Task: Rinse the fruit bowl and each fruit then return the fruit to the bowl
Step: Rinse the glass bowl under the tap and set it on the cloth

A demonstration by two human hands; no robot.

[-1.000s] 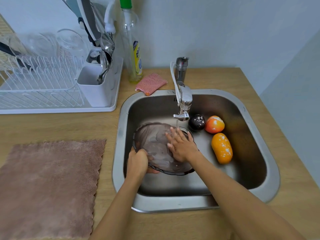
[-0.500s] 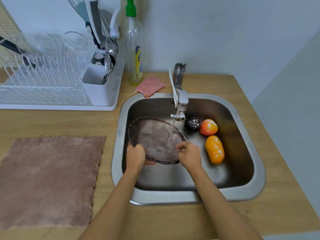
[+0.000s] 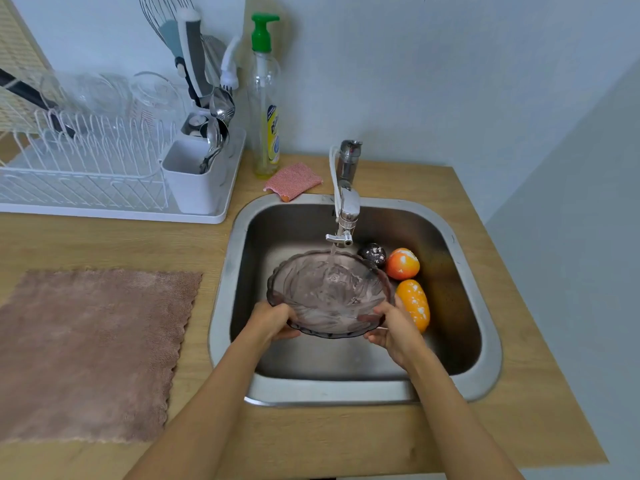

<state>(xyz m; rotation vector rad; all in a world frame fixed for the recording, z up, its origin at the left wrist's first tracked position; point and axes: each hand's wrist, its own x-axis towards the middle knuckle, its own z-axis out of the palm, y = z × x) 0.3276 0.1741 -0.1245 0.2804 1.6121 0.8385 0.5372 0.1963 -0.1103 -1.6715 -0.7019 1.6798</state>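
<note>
Two hands are holding the bowl [image 3: 329, 296] at center frame, inside the sink [image 3: 356, 393] and under the faucet [image 3: 344, 209]. Water is running from the spout into the bowl's far side. Left hand [image 3: 272, 322] is gripping the lower-left rim, fingers curling under it; right hand [image 3: 393, 327] is gripping the lower-right rim, thumb lying inside the bowl. Three fruits are lying in the sink just right of the bowl: a dark fruit [image 3: 373, 253] at its upper-right edge, a red-orange fruit [image 3: 402, 264] beside that, and an orange fruit [image 3: 414, 303] below, close to the right hand. A pink sponge [image 3: 293, 181] is sitting on the counter [image 3: 114, 244] above the sink's upper-left corner, with a soap bottle [image 3: 266, 109] standing behind it. A dish rack [image 3: 104, 168] is occupying the upper left, carrying glassware and a cutlery caddy [image 3: 195, 181]. A pink towel [image 3: 90, 351] is lying flat at lower left.
</note>
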